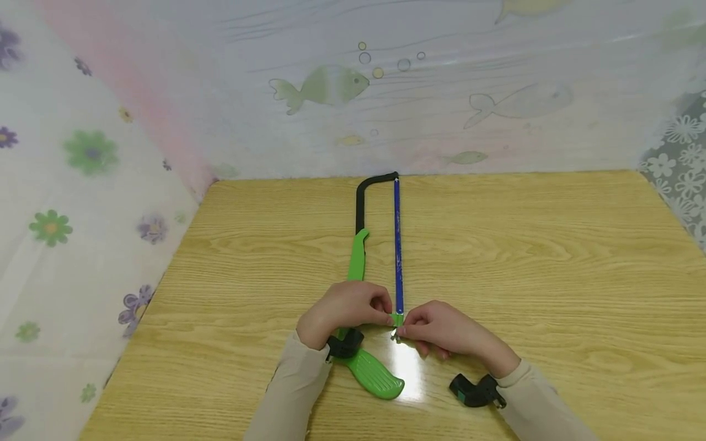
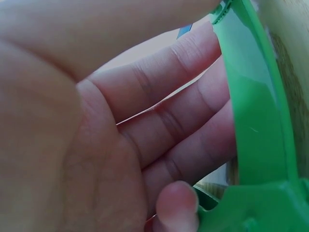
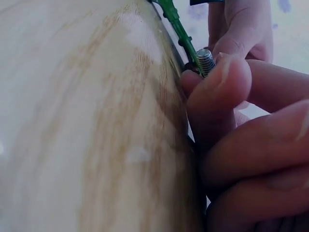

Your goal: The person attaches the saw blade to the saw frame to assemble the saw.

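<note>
A hacksaw (image 1: 357, 256) with a green handle and a black front frame lies flat on the wooden table, its blue blade (image 1: 398, 245) to the right. My left hand (image 1: 349, 305) reaches over the green body and pinches the green blade holder at the blade's near end. In the left wrist view the green frame (image 2: 258, 130) passes beside my fingers. My right hand (image 1: 448, 329) pinches the small metal wing nut (image 1: 394, 334) at that same end. A threaded bolt (image 3: 205, 62) pokes out by the right fingertips in the right wrist view.
The table (image 1: 529, 257) meets a sheet-covered wall printed with fish (image 1: 331, 86) at the back. Flower-patterned sheeting (image 1: 49, 226) hangs along the left side. Black camera mounts (image 1: 475, 392) sit on both wrists, the left one just above the saw handle.
</note>
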### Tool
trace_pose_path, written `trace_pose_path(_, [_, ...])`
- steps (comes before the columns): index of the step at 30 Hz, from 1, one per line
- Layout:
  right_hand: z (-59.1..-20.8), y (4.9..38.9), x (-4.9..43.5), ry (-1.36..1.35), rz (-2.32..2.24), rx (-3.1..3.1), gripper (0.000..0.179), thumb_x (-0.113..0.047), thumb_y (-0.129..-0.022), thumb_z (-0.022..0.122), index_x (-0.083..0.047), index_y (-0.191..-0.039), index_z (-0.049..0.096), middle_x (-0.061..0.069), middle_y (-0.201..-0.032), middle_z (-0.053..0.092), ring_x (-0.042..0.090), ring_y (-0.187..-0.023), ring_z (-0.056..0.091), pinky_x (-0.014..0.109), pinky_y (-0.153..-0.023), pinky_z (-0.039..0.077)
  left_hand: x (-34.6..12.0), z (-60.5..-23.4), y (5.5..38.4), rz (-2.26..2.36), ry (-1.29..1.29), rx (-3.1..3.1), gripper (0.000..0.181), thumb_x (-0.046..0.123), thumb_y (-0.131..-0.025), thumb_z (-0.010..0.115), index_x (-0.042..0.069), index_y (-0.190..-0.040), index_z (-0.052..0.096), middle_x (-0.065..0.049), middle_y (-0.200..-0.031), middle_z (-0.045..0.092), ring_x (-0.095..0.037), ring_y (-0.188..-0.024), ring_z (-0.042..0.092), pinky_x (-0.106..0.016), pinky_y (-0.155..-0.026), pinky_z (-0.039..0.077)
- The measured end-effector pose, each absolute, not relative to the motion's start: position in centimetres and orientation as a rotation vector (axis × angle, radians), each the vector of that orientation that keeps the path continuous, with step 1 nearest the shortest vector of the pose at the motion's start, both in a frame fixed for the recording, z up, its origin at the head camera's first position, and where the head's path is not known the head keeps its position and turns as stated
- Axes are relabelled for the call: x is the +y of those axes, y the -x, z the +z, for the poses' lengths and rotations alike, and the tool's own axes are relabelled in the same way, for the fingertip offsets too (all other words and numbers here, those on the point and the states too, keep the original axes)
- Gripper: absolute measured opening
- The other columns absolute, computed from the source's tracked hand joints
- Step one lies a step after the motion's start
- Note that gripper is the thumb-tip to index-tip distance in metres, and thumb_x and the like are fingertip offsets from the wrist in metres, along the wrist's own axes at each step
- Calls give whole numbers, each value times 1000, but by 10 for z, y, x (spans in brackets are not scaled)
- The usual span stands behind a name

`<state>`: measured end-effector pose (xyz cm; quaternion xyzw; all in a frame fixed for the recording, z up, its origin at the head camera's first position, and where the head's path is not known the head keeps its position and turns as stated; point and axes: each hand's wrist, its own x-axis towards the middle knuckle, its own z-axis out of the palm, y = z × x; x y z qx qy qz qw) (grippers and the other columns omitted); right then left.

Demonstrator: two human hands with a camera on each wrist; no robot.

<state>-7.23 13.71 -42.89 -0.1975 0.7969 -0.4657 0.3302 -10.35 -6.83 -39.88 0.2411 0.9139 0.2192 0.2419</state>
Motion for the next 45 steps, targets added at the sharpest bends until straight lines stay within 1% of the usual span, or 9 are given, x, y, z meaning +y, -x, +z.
trace_pose_path(7, [-430,72,137,443,-1248,2110,29,-42,-81,61,-13,-76,58,0,-49,47,8,-30,37,24,-31,34,-67,-397,103,598,-659,2501,12,41,-76,67,31,-76,60,17,-68,55,-2,-63,50,-25,-61,39])
trace_pose_path(11, [-430,71,137,421,-1259,2112,30,-41,-80,62,-12,-76,56,-1,-48,45,8,-30,36,23,-31,32,-67,-396,103,599,-662,2501,12,40,-75,67,31,-76,60,17,-68,55,-2,-63,50,-25,-60,39])
trace_pose_path(22, [-426,72,137,455,-1259,2105,29,-38,-83,61,-12,-72,57,-3,-47,42,8,-30,35,21,-32,30,-68,-398,104,605,-660,2500,11,40,-76,67,32,-76,60,17,-68,55,-3,-62,50,-24,-60,39])
trace_pose_path(30, [-427,72,137,470,-1250,2095,31,-41,-84,57,-12,-72,60,-1,-49,47,8,-30,36,23,-32,32,-68,-399,104,603,-665,2503,11,40,-76,67,32,-75,59,17,-68,55,-3,-61,50,-24,-59,39])
trace_pose_path(35, [-428,73,137,475,-1237,2088,33,-43,-85,55,-13,-72,61,0,-50,50,8,-30,36,23,-32,32,-68,-399,104,604,-665,2501,11,40,-76,67,31,-76,59,16,-68,55,-3,-61,50,-24,-59,39])
trace_pose_path(45, [-428,73,136,465,-1217,2096,38,-48,-84,53,-13,-70,60,0,-51,51,8,-30,35,23,-32,30,-69,-400,104,598,-664,2502,11,41,-76,66,32,-76,59,17,-68,55,-3,-62,50,-24,-60,39])
